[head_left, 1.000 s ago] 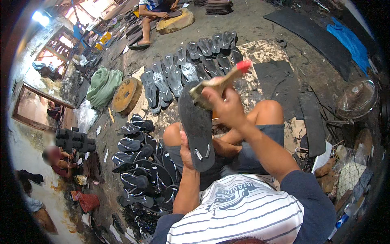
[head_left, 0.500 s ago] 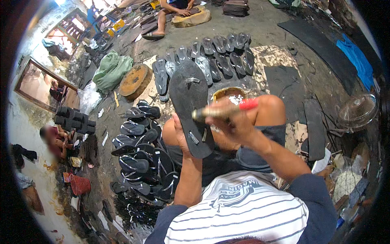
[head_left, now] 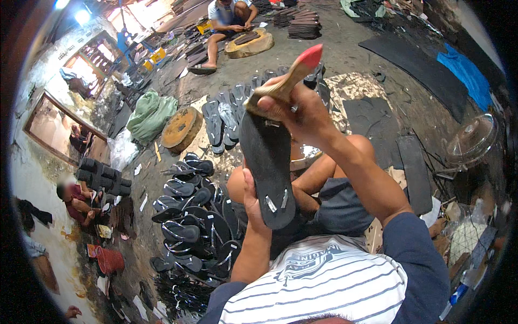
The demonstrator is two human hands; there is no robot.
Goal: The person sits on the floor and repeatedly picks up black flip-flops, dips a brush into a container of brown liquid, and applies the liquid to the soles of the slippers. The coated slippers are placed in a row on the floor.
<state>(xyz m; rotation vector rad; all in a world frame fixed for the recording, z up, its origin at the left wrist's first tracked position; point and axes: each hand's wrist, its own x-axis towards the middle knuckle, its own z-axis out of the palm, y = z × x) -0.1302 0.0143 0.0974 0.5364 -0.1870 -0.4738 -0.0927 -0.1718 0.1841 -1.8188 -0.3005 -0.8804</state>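
Note:
My left hand (head_left: 252, 202) is closed on the side of a black sandal sole (head_left: 268, 167), held up in front of me with its underside showing. Clear strap ends stick out near its heel, the end closest to me. At the far end, a paintbrush (head_left: 295, 74) with a wooden handle and red tip lies across the sole. My right hand (head_left: 307, 116) grips this brush, and its bristles touch the toe area. Partly hidden beyond my right forearm is a bowl (head_left: 306, 153) with something white in it.
Finished black sandals (head_left: 181, 232) are heaped at my left; more sandals (head_left: 213, 121) stand in rows ahead. A round wooden block (head_left: 182, 129), a green sack (head_left: 149, 116), black sheets (head_left: 372, 127) and a fan (head_left: 472, 140) surround me. A co-worker (head_left: 229, 21) sits at the far side.
My right hand has carried the brush from the middle of the sole to its far end, handle now pointing up. The sole has shifted toward me and slightly right.

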